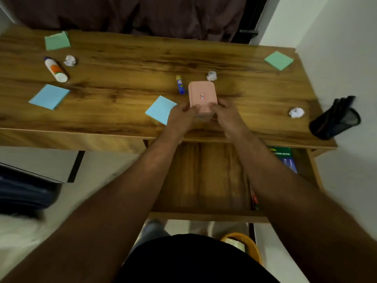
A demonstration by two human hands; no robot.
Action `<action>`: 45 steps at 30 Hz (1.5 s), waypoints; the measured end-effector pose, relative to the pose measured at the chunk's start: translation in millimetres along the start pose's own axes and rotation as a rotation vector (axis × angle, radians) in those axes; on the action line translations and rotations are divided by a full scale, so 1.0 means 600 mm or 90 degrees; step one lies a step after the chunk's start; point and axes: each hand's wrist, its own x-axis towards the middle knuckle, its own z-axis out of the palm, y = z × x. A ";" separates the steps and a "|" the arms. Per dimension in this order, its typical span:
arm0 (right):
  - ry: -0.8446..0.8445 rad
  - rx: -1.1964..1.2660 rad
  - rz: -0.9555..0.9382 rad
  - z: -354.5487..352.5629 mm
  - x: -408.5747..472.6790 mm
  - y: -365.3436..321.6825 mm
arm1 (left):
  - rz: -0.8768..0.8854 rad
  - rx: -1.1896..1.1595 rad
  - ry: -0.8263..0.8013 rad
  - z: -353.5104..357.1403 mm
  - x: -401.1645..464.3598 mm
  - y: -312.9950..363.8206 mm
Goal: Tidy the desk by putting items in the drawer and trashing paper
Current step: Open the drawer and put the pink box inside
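A pink box (202,96) with a small label sits near the middle front of the wooden desk (132,64). My left hand (181,117) and my right hand (226,115) grip its near corners from both sides. Below the desk edge the drawer (204,180) stands pulled out, with a green-and-blue book (284,160) at its right side. Crumpled paper balls lie at the back left (70,60), behind the box (211,75) and at the right (296,112).
Blue sticky pads (50,96) (160,109), green pads (57,40) (279,60), a white glue bottle (55,69) and a blue glue stick (180,85) lie on the desk. A black mesh pen holder (336,119) lies tipped at the right edge. A yellow bin (242,244) stands on the floor.
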 end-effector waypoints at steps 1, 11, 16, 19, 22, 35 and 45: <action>-0.001 -0.005 0.006 -0.025 -0.012 0.013 | -0.023 -0.002 -0.010 0.020 -0.017 -0.006; -0.003 -0.063 0.067 -0.185 -0.150 0.144 | -0.094 0.059 -0.102 0.138 -0.144 -0.125; -0.043 -0.109 0.140 -0.209 -0.184 0.212 | -0.135 0.133 -0.154 0.150 -0.170 -0.181; -0.066 -0.134 0.156 -0.221 -0.194 0.240 | -0.163 0.181 -0.188 0.160 -0.177 -0.211; -0.072 -0.150 0.188 -0.231 -0.202 0.259 | -0.161 0.237 -0.222 0.165 -0.176 -0.235; -0.100 -0.228 0.243 -0.251 -0.200 0.299 | -0.164 0.362 -0.277 0.179 -0.173 -0.266; -0.128 -0.282 0.220 -0.263 -0.196 0.307 | -0.134 0.443 -0.320 0.184 -0.184 -0.263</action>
